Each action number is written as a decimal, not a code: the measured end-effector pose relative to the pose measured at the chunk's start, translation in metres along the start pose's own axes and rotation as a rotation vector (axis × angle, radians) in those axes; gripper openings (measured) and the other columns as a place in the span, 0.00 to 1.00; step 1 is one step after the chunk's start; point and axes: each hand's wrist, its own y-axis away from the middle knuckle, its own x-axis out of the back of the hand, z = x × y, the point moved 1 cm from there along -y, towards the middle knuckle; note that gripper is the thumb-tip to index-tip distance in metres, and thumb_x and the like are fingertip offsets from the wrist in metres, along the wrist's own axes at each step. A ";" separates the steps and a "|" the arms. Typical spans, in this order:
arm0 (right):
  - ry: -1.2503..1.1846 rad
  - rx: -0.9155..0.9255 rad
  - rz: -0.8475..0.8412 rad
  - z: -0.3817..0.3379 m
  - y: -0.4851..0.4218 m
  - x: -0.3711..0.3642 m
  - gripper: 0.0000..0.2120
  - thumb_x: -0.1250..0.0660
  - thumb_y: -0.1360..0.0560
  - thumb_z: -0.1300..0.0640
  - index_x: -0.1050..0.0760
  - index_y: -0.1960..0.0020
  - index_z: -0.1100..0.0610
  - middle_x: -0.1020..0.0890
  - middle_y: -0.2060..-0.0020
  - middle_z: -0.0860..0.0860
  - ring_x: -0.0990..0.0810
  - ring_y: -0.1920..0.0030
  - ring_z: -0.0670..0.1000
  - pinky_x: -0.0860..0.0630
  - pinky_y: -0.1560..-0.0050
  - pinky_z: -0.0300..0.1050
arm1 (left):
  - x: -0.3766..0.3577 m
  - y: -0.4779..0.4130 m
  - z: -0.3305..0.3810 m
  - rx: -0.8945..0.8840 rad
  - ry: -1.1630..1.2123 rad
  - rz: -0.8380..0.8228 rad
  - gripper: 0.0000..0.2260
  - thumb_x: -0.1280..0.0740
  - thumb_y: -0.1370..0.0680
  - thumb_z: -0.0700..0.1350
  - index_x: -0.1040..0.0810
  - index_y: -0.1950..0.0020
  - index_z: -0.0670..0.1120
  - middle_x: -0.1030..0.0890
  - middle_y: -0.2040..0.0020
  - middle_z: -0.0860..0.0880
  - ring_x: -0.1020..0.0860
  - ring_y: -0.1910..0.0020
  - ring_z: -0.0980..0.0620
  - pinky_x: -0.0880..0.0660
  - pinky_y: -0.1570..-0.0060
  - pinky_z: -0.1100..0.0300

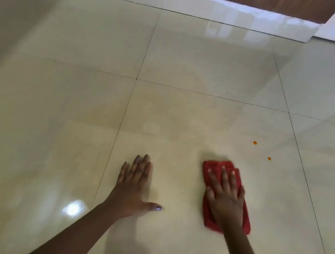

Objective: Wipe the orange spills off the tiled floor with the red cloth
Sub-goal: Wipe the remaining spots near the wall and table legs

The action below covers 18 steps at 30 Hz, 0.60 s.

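- The right hand [225,196] lies flat on the red cloth [213,172] in the lower right of the frame, fingers straight and spread, pressing it to the tiled floor [192,65] and not clutching it.
- The left hand [134,183] rests palm-down on bare tile at lower centre, fingers straight, thumb out to the side; it holds nothing and seems to serve as a brace.
- Two small orange spills remain up and to the right of the cloth: one drop [255,142] farther up, another drop [269,158] nearer the right grout line. Both lie apart from the cloth's upper edge, untouched by it.
- The cloth looks folded and extends past the palm at both ends, so only its middle is weighted.
- Risk: on this glossy tile a flat-palmed push could let the cloth slip or bunch under the hand and pass beside the drops.
- Risk: one sweep may smear the orange into a streak; the cloth's free corner may flip over.
- Risk: the bracing hand could slide on the slick surface.
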 end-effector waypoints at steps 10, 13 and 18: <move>-0.054 -0.170 -0.068 0.012 0.027 -0.002 0.27 0.50 0.27 0.44 0.41 0.28 0.42 0.35 0.28 0.52 0.42 0.27 0.56 0.43 0.35 0.70 | 0.007 -0.062 0.053 -0.156 -0.110 -0.130 0.60 0.53 0.45 0.81 0.73 0.30 0.44 0.74 0.28 0.48 0.74 0.30 0.49 0.71 0.31 0.50; -0.073 -0.386 -0.081 0.053 -0.019 0.007 0.25 0.55 0.22 0.44 0.55 0.26 0.39 0.53 0.24 0.50 0.57 0.24 0.55 0.55 0.29 0.63 | 0.009 -0.082 0.071 -0.184 -0.116 -0.164 0.57 0.43 0.37 0.76 0.70 0.27 0.45 0.75 0.29 0.49 0.73 0.29 0.48 0.70 0.31 0.49; -0.077 -0.172 -0.053 0.013 -0.024 0.000 0.27 0.50 0.26 0.46 0.43 0.27 0.43 0.41 0.26 0.52 0.46 0.26 0.58 0.43 0.32 0.63 | 0.009 -0.096 0.099 -0.126 -0.147 -0.225 0.58 0.38 0.38 0.75 0.69 0.26 0.46 0.74 0.28 0.48 0.75 0.31 0.46 0.70 0.32 0.40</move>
